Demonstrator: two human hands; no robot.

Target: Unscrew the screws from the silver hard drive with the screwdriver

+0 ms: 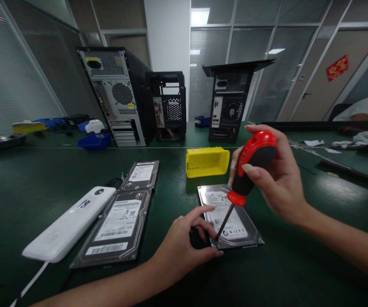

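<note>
Your right hand (280, 181) grips the screwdriver (255, 160), its tip at a corner of the hard drive (239, 226) — your left hand (180, 241) (fingers half-spread round that corner) likely steadies it.

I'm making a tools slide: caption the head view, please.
Right hand holding a red-and-black screwdriver to a corner of a rectangular silver metal hard drive, left hand at the same corner.
</note>
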